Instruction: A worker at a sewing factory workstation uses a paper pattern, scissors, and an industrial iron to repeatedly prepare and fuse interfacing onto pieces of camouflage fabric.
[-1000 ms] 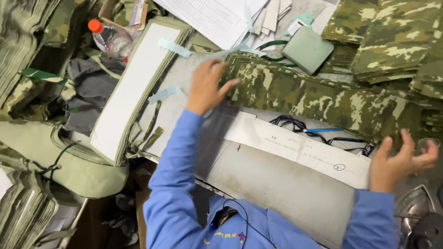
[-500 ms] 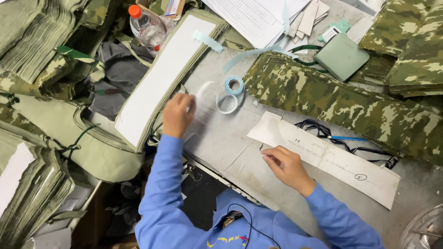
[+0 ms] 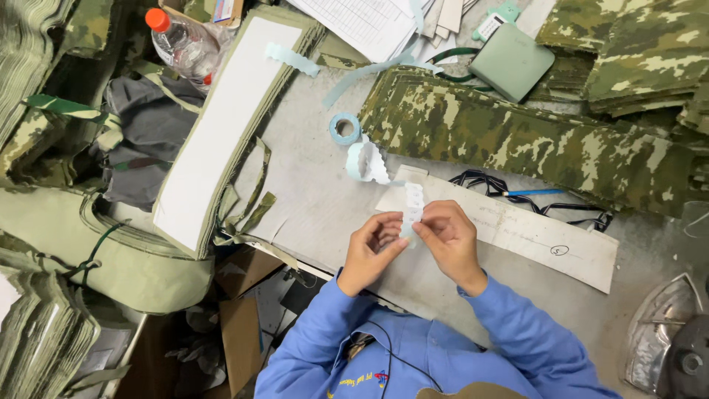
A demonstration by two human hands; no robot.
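My left hand (image 3: pixel 371 247) and my right hand (image 3: pixel 449 235) meet over the grey table (image 3: pixel 310 177), both pinching a narrow white sticker strip (image 3: pixel 412 203) with scalloped edges. The strip runs up from my fingers to a loose pale-blue coil (image 3: pixel 366 161). A small pale-blue roll (image 3: pixel 344 128) lies flat just beyond it. Under my hands lies a long white paper pattern (image 3: pixel 517 230). A long camouflage fabric piece (image 3: pixel 517 137) stretches across the table behind.
A blue pen (image 3: pixel 533 193) and black cord (image 3: pixel 480 179) rest by the pattern. A white-topped fabric stack (image 3: pixel 221 125) lies left, a plastic bottle (image 3: pixel 183 44) far left, a green case (image 3: pixel 511 61) and papers (image 3: pixel 362 22) at the back, an iron (image 3: pixel 676 343) lower right.
My hands have come together at the table's front and taken hold of the sticker strip; before, they were apart, the left by the roll, the right on the pattern.
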